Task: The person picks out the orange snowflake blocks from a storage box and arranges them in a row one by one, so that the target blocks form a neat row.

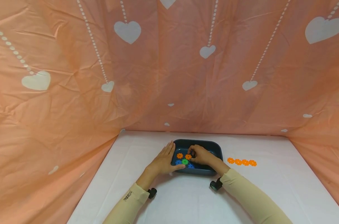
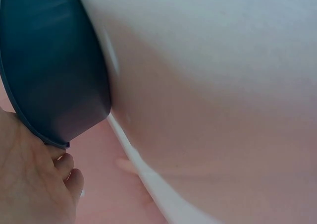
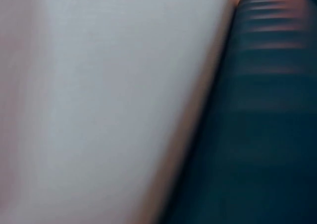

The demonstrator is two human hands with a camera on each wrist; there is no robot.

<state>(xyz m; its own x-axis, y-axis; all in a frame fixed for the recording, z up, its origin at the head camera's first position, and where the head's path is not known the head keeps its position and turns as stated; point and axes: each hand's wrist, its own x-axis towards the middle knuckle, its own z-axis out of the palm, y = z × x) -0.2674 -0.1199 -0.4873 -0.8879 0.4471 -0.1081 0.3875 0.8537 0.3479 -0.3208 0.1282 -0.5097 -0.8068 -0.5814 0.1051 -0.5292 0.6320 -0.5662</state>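
Note:
A dark blue rectangular tray (image 1: 208,171) stands on the table with several flower-shaped plastic discs inside. My left hand (image 1: 164,160) rests against its left end, fingers fairly straight, thumb over the near rim. In the left wrist view, the palm side of that hand (image 2: 34,174) lies by the tray wall (image 2: 59,85). Reaching over the right part of the tray, my right hand (image 1: 202,155) pinches an orange disc (image 1: 188,156) between thumb and fingertips. Around it lie another orange disc (image 1: 180,155), a green disc (image 1: 185,161) and blue discs (image 1: 190,166).
To the right of the tray, several orange discs (image 1: 241,162) form a row on the white tabletop (image 1: 180,202). A peach curtain with white hearts (image 1: 163,77) hangs behind and at both sides. The right wrist view is mostly the tray's outer wall (image 3: 262,149) and blurred white.

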